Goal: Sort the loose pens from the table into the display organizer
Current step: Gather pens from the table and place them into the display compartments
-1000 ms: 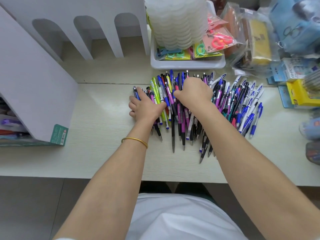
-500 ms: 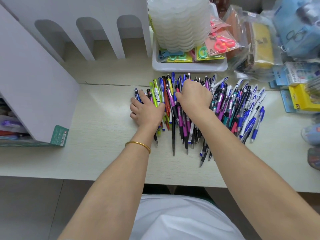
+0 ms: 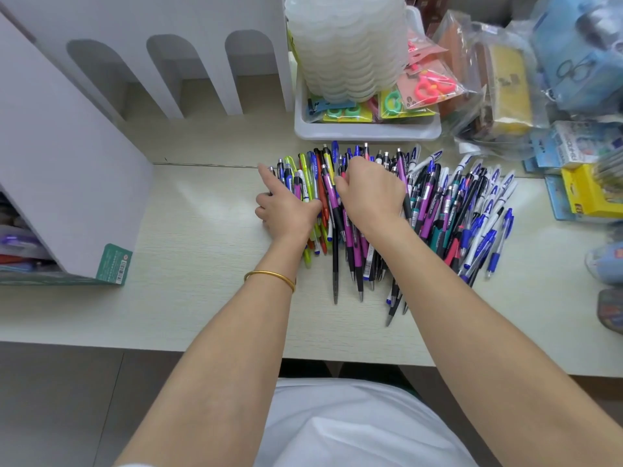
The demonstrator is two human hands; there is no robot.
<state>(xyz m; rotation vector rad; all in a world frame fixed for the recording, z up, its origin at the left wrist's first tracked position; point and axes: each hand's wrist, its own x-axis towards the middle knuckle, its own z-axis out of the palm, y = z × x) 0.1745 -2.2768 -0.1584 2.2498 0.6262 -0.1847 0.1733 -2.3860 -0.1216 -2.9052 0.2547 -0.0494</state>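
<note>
Pen pile [image 3: 421, 210] lies mid-table, right of the display organizer [image 3: 67, 183]; left hand [image 3: 286, 210] rests on its left edge, forefinger extended, right hand [image 3: 371, 193] curled over purple pens, exact grasp hidden; best to pull one colour group, tips aligned.

Pale cream worktop [image 3: 202, 264] with faint wood lines. Pens [image 3: 435, 210] in purple, blue, white, black, yellow-green and red. Gold bangle [image 3: 269, 276]. White tray [image 3: 367, 131]. Yellow box [image 3: 588, 193]. Grey-white organizer [image 3: 67, 170] with a green label [image 3: 113, 264].
</note>
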